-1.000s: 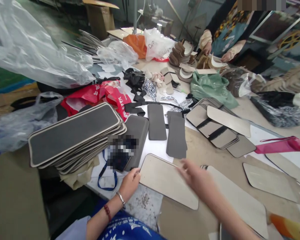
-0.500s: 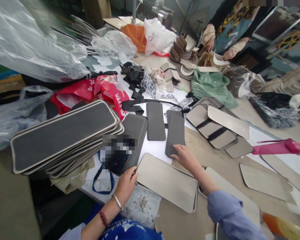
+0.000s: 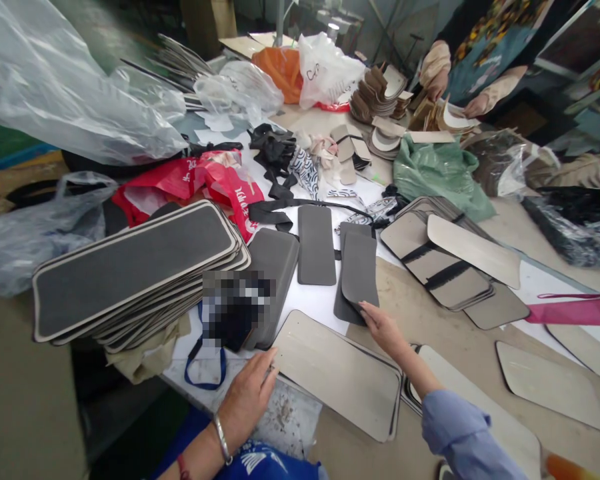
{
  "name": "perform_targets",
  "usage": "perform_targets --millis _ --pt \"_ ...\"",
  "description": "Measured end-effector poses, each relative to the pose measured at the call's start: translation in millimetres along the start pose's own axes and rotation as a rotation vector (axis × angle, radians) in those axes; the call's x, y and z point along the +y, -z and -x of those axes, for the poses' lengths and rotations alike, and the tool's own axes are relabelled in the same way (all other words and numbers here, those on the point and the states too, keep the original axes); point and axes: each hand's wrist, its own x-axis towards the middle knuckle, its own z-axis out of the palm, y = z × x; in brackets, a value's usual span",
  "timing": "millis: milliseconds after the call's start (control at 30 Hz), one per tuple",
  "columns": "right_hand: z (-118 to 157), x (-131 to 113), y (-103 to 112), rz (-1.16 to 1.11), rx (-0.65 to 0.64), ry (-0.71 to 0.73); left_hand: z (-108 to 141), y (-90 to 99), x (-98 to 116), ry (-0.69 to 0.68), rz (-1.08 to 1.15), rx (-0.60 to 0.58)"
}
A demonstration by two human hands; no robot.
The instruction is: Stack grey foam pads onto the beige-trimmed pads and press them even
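Note:
My right hand (image 3: pixel 381 328) pinches the near edge of a dark grey panel (image 3: pixel 359 267), whose lower corner is lifted off the piece beneath it. My left hand (image 3: pixel 247 393) rests at the left corner of a long beige panel (image 3: pixel 337 373), fingers close together; whether it grips the edge is unclear. Between the hands and a stack of grey panels with pale borders (image 3: pixel 135 267) lie a thick dark grey pile (image 3: pixel 275 267) and a partly blurred dark object. Another grey panel (image 3: pixel 317 245) lies flat on white paper.
Beige panels with black straps (image 3: pixel 443 270) lie to the right, near a pink pouch (image 3: pixel 575 311). Behind are a red bag (image 3: pixel 165 183), a green bag (image 3: pixel 435 170) and black straps (image 3: pixel 275 150). Across the table, a person's hands (image 3: pixel 437 87) handle brown curved pieces.
My right hand has closed on the grey panel's near edge and raised its corner. My left hand has shifted slightly down and left at the beige panel's corner. The view has shifted a little.

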Motion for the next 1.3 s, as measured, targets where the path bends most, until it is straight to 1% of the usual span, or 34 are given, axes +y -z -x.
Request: perform_targets --millis 67,100,133,167,200,267,300,333,367,400,433,467,500,533,600,633,667,700,733,800,867,933,1033,1067,1100,1133,1200,1233,1300 --pt "-1.6 -11.0 22.0 0.055 0.116 -0.068 -2.7 -0.8 12.6 0.071 0.128 -0.079" --pt "-1.1 -21.0 36.2 0.085 0.166 -0.076 -4.9 -2.2 21.3 0.127 0.226 -0.139" --pt "0.9 -34.2 51.4 0.126 0.229 -0.060 -7.6 -4.3 31.7 0.193 0.351 -0.214" --pt "4.6 -50.7 66.4 0.162 0.281 -0.014 -10.7 -6.7 43.6 0.265 0.506 -0.295" --pt "10.2 -69.9 80.1 0.182 0.296 0.047 -14.0 -9.2 56.5 0.334 0.686 -0.379" --pt "27.2 -113.6 99.8 0.192 0.267 0.172 -20.8 -13.2 83.1 0.415 1.055 -0.532" --pt "38.1 -135.9 104.7 0.177 0.239 0.233 -23.8 -14.1 94.9 0.420 1.199 -0.585" --pt "49.8 -156.9 106.4 0.149 0.207 0.280 -26.4 -14.0 104.7 0.421 1.284 -0.600" --pt "61.9 -175.5 105.3 0.114 0.163 0.314 -28.5 -12.8 111.5 0.430 1.305 -0.569" --pt "73.8 -190.9 102.3 0.073 0.116 0.334 -29.9 -10.4 115.1 0.426 1.269 -0.524" --pt "85.1 -202.5 98.0 0.014 0.058 0.333 -30.9 -6.7 115.3 0.407 1.180 -0.484" --pt "95.8 -209.9 93.2 -0.052 0.011 0.296 -31.5 -2.1 112.4 0.372 1.060 -0.484" --pt "105.7 -213.3 88.3 -0.120 0.000 0.218 -31.8 3.3 107.2 0.323 0.929 -0.538" --pt "115.0 -213.0 83.7 -0.188 0.024 0.090 -32.0 9.1 100.5 0.259 0.795 -0.641" --pt "131.9 -204.2 75.6 -0.340 0.162 -0.270 -31.8 19.8 86.2 0.168 0.565 -0.907" --pt "139.4 -197.2 72.2 -0.438 0.243 -0.461 -31.3 23.8 80.0 0.151 0.482 -1.029" --pt "146.0 -189.6 69.0 -0.560 0.301 -0.630 -30.5 26.5 75.0 0.148 0.422 -1.127" --pt "151.8 -181.8 66.0 -0.701 0.320 -0.768 -29.4 27.8 71.4 0.152 0.378 -1.203" --pt "156.6 -174.2 63.2 -0.841 0.309 -0.868 -28.2 27.8 69.0 0.160 0.347 -1.260" --pt "163.4 -160.5 58.4 -1.023 0.274 -0.983 -26.0 25.2 67.6 0.164 0.295 -1.336" --pt "166.4 -149.1 55.7 -1.040 0.251 -1.044 -24.5 21.1 68.9 0.146 0.242 -1.356" --pt "166.5 -140.4 56.4 -1.026 0.217 -1.070 -23.9 18.0 71.2 0.148 0.213 -1.359" --pt "165.1 -132.7 63.5 -1.176 0.054 -1.055 -23.3 17.3 72.6 0.187 0.256 -1.341" --pt "165.1 -131.0 66.4 -1.237 0.010 -1.052 -23.0 18.4 71.5 0.210 0.288 -1.325" --pt "165.5 -129.4 69.1 -1.279 -0.007 -1.059 -22.5 20.1 69.1 0.238 0.320 -1.298" --pt "166.3 -127.7 71.2 -1.297 0.006 -1.078 -21.8 22.4 65.5 0.269 0.343 -1.258" --pt "168.6 -124.2 72.8 -1.273 0.085 -1.134 -20.0 28.3 54.5 0.349 0.362 -1.126" --pt "169.9 -122.4 72.0 -1.244 0.125 -1.160 -18.9 31.5 47.9 0.393 0.367 -1.039" --pt "172.1 -119.4 67.8 -1.172 0.161 -1.189 -17.2 36.7 35.3 0.488 0.404 -0.839"
